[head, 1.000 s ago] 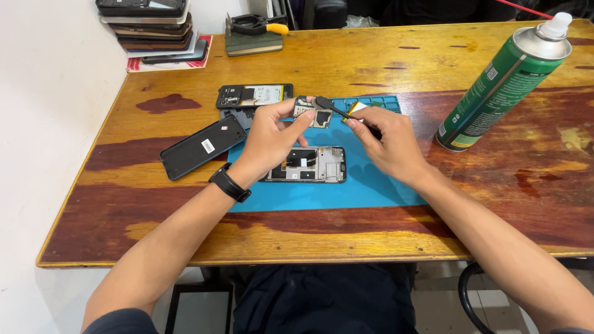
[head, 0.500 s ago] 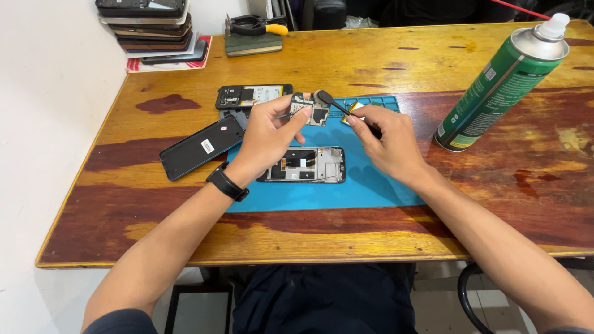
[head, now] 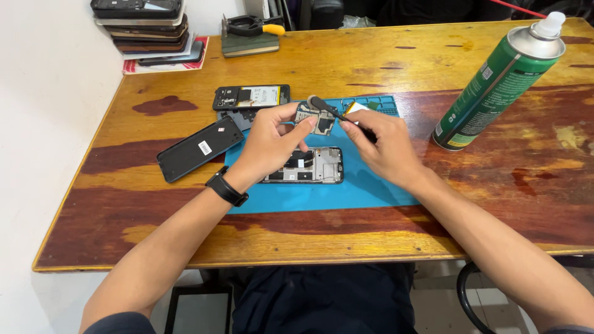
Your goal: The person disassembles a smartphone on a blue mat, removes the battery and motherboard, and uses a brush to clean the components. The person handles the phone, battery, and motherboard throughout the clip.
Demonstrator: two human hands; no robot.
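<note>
My left hand (head: 272,141) holds a small grey circuit board (head: 315,119) up above a blue work mat (head: 322,192). My right hand (head: 380,145) grips a thin black brush (head: 331,110), whose tip rests on the top of the board. Beneath both hands an opened phone frame (head: 312,166) lies on the mat. A black watch sits on my left wrist.
A black phone back panel (head: 199,148) lies left of the mat and another opened phone (head: 250,97) behind it. A tall green spray can (head: 495,83) stands at the right. A stack of phones (head: 145,25) and pliers on a notebook (head: 250,34) sit at the far edge.
My left hand has lifted the circuit board slightly and the brush tip has shifted across its top. The other things stay put.
</note>
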